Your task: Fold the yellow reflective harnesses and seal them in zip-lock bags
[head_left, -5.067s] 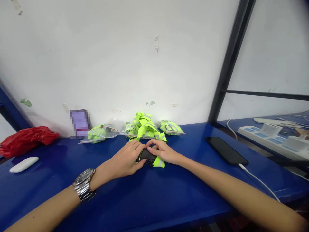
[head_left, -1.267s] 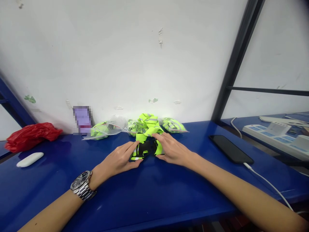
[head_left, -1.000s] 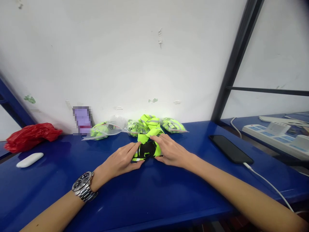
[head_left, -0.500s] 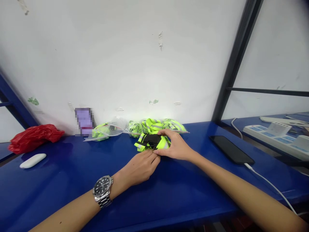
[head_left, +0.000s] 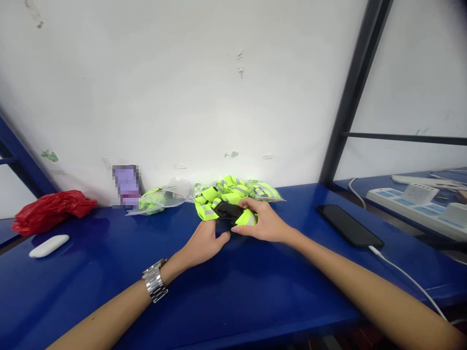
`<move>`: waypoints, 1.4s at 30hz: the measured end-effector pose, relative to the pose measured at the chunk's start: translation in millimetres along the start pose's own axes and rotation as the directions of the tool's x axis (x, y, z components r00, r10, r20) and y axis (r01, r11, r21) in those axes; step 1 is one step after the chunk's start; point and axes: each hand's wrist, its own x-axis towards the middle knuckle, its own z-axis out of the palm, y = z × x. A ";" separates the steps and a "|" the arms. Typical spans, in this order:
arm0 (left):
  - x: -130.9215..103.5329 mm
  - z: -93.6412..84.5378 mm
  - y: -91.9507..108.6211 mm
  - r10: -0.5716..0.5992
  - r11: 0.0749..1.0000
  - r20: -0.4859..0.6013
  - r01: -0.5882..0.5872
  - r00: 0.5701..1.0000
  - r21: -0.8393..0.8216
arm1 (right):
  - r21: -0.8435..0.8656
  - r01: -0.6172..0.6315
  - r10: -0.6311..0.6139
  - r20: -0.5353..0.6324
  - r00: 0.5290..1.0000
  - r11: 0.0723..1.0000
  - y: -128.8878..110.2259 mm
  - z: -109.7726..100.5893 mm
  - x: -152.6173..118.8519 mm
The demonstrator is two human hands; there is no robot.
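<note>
A neon-yellow reflective strap (head_left: pixel 207 212) with silver bands lies in a loose bundle, with a black buckle part (head_left: pixel 229 210) at its front. My right hand (head_left: pixel 268 221) grips the right end of the bundle between thumb and fingers. At the lower left side, my left hand (head_left: pixel 204 243) has its fingers under the strap, mostly hidden by it, with the thumb pointing right below the buckle part. A metal watch band (head_left: pixel 155 281) circles my left wrist.
Clear bags with yellow straps (head_left: pixel 155 200), (head_left: pixel 264 189) lie along the wall. On the blue table (head_left: pixel 255 301) are a red plastic bag (head_left: pixel 53 211), a white oval case (head_left: pixel 49 246) and a black phone (head_left: pixel 348 225) with a cable. A power strip (head_left: pixel 412 206) is far right.
My left hand has moved left and turned, from beside my right fingertips to the strap's left side. The strap has spread leftward and upward. My right hand has stayed nearly in place.
</note>
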 end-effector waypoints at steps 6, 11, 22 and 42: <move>7.6 -3.3 21.5 -0.284 0.442 0.032 0.161 0.958 -0.882 | -0.051 0.062 -0.057 0.083 0.995 0.997 -0.5 -3.6 -1.0; 12.0 -2.8 31.8 -0.506 0.085 0.089 0.152 0.858 -0.985 | -0.153 0.100 -0.067 0.209 0.976 0.983 -6.6 0.7 -5.3; 12.4 4.9 19.3 -0.639 0.230 -0.045 0.135 0.768 -0.964 | -0.213 0.432 -0.413 0.132 0.901 0.876 -27.6 20.1 -16.1; 1.5 13.7 11.7 -0.575 0.540 -0.092 0.293 0.813 -0.789 | 0.875 -0.193 0.634 -0.154 0.758 0.443 3.5 63.1 -2.2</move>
